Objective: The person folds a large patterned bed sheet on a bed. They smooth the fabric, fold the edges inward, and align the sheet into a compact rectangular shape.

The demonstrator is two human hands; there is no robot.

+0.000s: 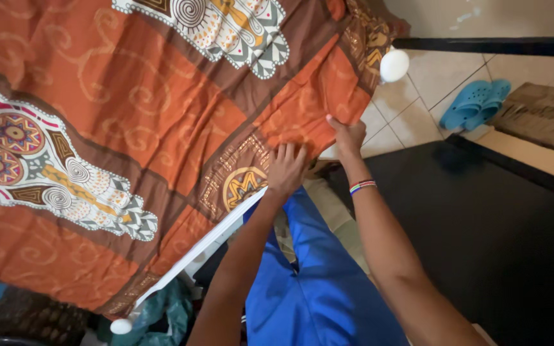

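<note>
A large orange and brown patterned cloth (136, 115) with white ornate motifs lies spread over a flat surface. My left hand (285, 170) rests flat on the cloth's near edge, fingers apart, by a gold sun-like emblem. My right hand (347, 136), with a striped bead bracelet on the wrist, pinches the cloth's edge a little to the right. A white rail (193, 253) with round white knobs runs under the cloth's near edge.
A black surface (482, 218) fills the right side. A pair of blue clogs (476, 102) sits on the tiled floor beside a brown cardboard piece (540, 115). Blue fabric (315, 282) hangs below my arms; green cloth (168, 307) lies at the bottom.
</note>
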